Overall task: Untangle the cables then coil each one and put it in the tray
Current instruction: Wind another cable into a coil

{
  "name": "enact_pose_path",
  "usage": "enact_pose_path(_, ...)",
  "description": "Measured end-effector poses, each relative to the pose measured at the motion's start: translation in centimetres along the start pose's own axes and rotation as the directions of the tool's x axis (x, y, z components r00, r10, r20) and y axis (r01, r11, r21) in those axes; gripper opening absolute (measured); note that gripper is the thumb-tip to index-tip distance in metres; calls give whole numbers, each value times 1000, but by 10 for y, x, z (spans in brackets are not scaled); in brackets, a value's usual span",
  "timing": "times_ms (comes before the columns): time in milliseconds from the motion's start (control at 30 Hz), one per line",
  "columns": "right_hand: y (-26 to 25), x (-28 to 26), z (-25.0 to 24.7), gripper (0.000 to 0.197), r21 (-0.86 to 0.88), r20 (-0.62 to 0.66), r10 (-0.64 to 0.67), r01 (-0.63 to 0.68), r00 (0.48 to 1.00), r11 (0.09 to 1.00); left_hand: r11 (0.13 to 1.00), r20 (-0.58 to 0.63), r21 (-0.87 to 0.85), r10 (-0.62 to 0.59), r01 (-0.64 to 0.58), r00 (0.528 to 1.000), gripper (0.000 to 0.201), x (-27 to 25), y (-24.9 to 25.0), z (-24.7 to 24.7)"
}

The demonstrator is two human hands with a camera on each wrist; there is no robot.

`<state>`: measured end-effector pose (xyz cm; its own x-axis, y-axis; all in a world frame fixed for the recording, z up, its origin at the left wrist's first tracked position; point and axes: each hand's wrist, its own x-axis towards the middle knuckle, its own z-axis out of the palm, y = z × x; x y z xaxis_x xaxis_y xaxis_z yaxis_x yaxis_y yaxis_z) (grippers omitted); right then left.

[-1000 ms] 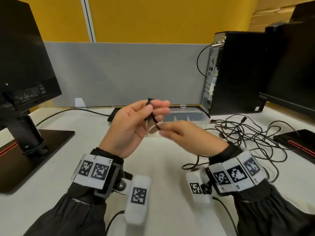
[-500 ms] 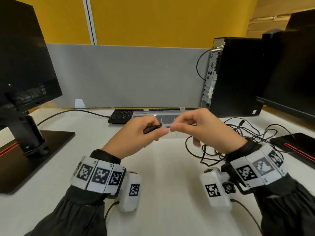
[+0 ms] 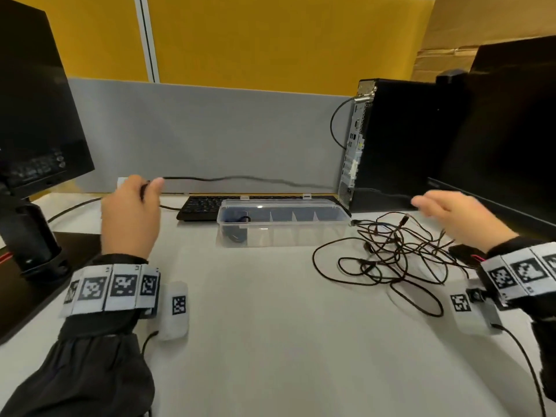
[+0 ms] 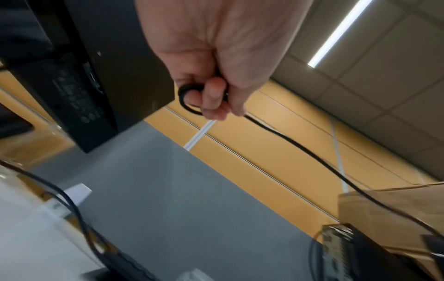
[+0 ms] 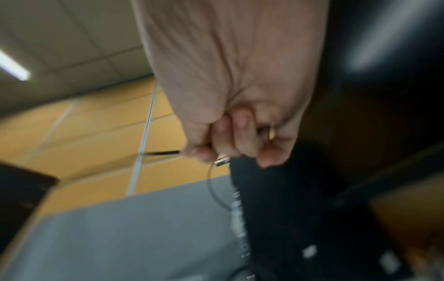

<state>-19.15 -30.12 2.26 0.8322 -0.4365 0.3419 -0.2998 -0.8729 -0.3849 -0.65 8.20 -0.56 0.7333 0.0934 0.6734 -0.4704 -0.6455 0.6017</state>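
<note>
1 coiled cable point(image 3: 237, 224) already sits in the tray's point(image 3: 301, 233) left compartment. I have my left hand point(image 3: 131, 218) and right hand point(image 3: 457, 218) each clamped on an end of the cable point(image 3: 240, 178) stretched above the tray; right of it, the tangle point(image 3: 397, 254) waits on the bench point(image 3: 270, 326).

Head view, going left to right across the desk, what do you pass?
Monitor stand → left hand → keyboard → clear tray → tangled cables → right hand.
</note>
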Motion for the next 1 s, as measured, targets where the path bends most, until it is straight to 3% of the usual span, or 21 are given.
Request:
enact_pose_path(67, 13, 7, -8, 36, -13, -202, 68, -72, 977, 997, 997, -98, -18, -71, 69, 993, 36, 3, -7, -7)
enact_pose_path(133, 19, 15, -13, 40, -58, -388, 86, -118, 918, 991, 994, -122, -20, -106, 104, 987, 37, 3, -7, -7)
enact_pose_path(200, 15, 24, -19, 39, -74, -573, 73, -141, 816, 987, 994, -78, -12, -111, 110, 991, 38, 1, -3, -2)
enact_pose_path(267, 1, 31, -25, 36, -45, -674, 76, -143, 735, 989, 991, 2, -3, -132, 132, 991, 38, 1, -4, 3)
enact_pose_path(300, -7, 35, -26, 34, -59, -667, 73, -151, 741, 987, 988, 55, -1, -157, 157, 986, 38, 1, -6, 5)
enact_pose_path(400, -38, 34, -12, 43, -263, -480, 32, -179, 877, 948, 984, 238, -24, -164, 174, 958, 38, -4, 1, 10)
enact_pose_path(500, -92, 14, 15, 66, -281, -280, -128, 46, 951, 959, 975, 422, -184, -36, 124, 906, 39, -16, 20, 19)
enact_pose_path(600, -142, -13, 48, 73, -147, 26, -358, 358, 933, 922, 851, 572, -468, 88, 237, 816, 40, -26, 39, 22)
enact_pose_path(667, -160, -25, 68, 60, -50, 131, -434, 444, 891, 895, 740, 622, -578, 125, 345, 773, 40, -31, 49, 19)
enact_pose_path(767, -166, -27, 80, 26, 51, 35, -514, 512, 857, 858, 590, 675, -650, 158, 480, 720, 39, -35, 59, 15)
enact_pose_path(833, -165, -21, 82, 24, 177, -53, -521, 522, 852, 835, 482, 707, -669, 178, 565, 685, 36, -38, 63, 14)
enact_pose_path(900, -165, -15, 80, 24, 248, -125, -499, 514, 858, 821, 319, 724, -686, 217, 654, 655, 31, -43, 69, 14)
enact_pose_path(1000, -166, -14, 85, 23, 257, -62, -496, 494, 866, 831, 134, 685, -725, 240, 676, 687, 28, -45, 73, 16)
